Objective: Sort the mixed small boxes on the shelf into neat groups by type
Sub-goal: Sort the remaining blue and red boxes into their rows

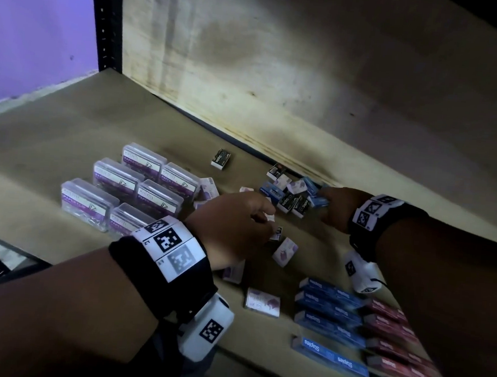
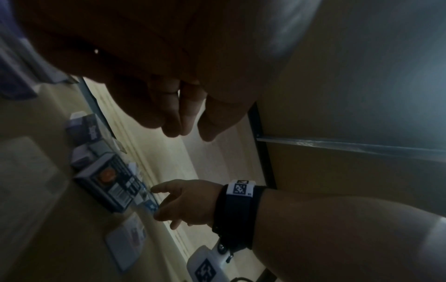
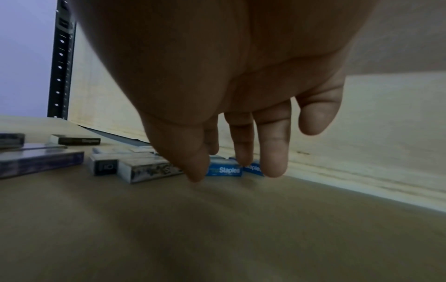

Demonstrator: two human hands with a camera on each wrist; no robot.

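A mixed pile of small boxes (image 1: 292,196) lies by the back board, with little blue staples boxes (image 3: 224,169) and black ones (image 1: 295,204) among them. My right hand (image 1: 326,203) reaches into the pile's right side. Its fingers (image 3: 275,152) are straight, their tips at the blue boxes, and it grips nothing. My left hand (image 1: 256,218) hovers just left of the pile over scattered white-and-purple boxes (image 1: 284,250). In the left wrist view its fingers (image 2: 169,118) hang loose and hold nothing. One black staples box (image 1: 221,159) lies alone further back.
Several clear paper-clip cases (image 1: 117,178) stand grouped at the left of the shelf (image 1: 52,131). Long blue staples boxes (image 1: 330,307) and red boxes (image 1: 394,327) lie in rows at the front right. A black upright post (image 1: 106,19) stands at the back left corner.
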